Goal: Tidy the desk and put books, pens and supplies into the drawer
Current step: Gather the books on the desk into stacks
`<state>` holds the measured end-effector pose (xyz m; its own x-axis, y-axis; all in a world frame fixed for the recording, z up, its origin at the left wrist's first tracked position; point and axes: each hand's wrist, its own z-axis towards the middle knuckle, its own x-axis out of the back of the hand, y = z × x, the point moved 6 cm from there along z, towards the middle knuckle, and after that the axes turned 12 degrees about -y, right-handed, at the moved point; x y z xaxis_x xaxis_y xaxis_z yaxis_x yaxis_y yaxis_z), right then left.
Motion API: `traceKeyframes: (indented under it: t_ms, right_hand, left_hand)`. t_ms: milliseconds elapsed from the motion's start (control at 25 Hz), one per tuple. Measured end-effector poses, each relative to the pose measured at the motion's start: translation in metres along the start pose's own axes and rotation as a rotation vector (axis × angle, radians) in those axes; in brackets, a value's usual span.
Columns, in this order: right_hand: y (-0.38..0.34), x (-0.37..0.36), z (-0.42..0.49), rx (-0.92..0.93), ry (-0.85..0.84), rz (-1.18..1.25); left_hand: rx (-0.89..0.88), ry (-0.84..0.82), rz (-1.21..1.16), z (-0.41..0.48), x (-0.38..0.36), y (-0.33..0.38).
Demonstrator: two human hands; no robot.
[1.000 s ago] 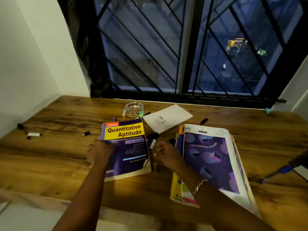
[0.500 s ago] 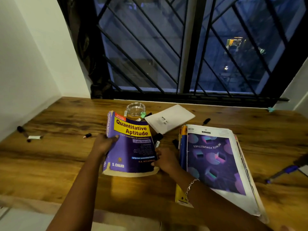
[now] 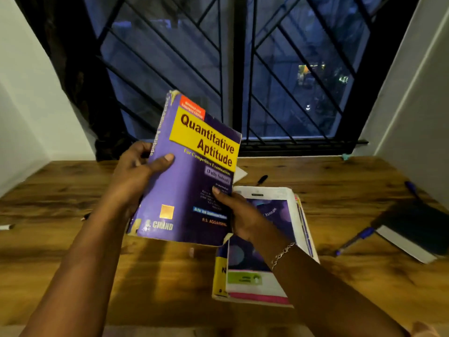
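Observation:
A thick purple book titled "Quantitative Aptitude" (image 3: 192,181) is held up off the wooden desk (image 3: 73,239), tilted with its cover towards me. My left hand (image 3: 136,171) grips its spine edge, thumb across the cover. My right hand (image 3: 239,214) holds its lower right edge, thumb on the cover. Below the right arm lies a stack of books (image 3: 257,283) topped by a purple-patterned one. A blue pen (image 3: 354,240) lies to the right, a black pen (image 3: 262,180) behind the stack.
A dark notebook (image 3: 418,229) lies at the desk's right edge with another blue pen (image 3: 410,187) behind it. Small markers (image 3: 6,226) lie at the far left. White walls close both sides; a barred window (image 3: 233,69) is behind the desk.
Both hands have lifted the purple book off the desk and raised it upright. It now hides the glass dish and white pad behind it.

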<state>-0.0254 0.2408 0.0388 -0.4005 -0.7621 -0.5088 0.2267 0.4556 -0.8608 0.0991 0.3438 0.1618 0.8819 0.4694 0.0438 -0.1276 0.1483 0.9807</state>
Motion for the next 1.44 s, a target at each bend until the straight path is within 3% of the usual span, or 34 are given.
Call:
traceKeyframes:
  t_ms: [120,280,400,600,920,1120,1280,1440]
  right_hand:
    - [-0.043,0.029,-0.038,0.092,0.056,0.065]
    - [-0.098,0.094,-0.117,0.185,0.251,-0.108]
    - [-0.121,0.145,-0.174,0.123,0.348,-0.284]
    - [-0.119,0.213,-0.230,0.039,0.430,-0.396]
    - [-0.075,0.274,-0.248,-0.177,0.473,-0.548]
    - [-0.080,0.282,-0.249,-0.276,0.666,-0.969]
    - [-0.095,0.262,-0.246,-0.505,0.700,-1.389]
    - [-0.124,0.244,-0.244,-0.662,0.744,-1.610]
  left_hand:
    - [-0.033,-0.057,-0.073,-0.002,-0.052,0.016]
    - [0.034,-0.112,-0.166,0.004,-0.140,-0.010]
    - [0.149,-0.155,-0.248,0.002,-0.210,-0.048]
    - [0.365,-0.218,-0.176,-0.008,-0.297,-0.124]
    - [0.581,-0.274,0.056,-0.027,-0.342,-0.180]
    - [0.601,-0.342,0.267,-0.031,-0.354,-0.191]
    - [0.562,-0.305,0.285,-0.036,-0.356,-0.190]
    - [0.328,-0.285,0.243,-0.024,-0.356,-0.148]
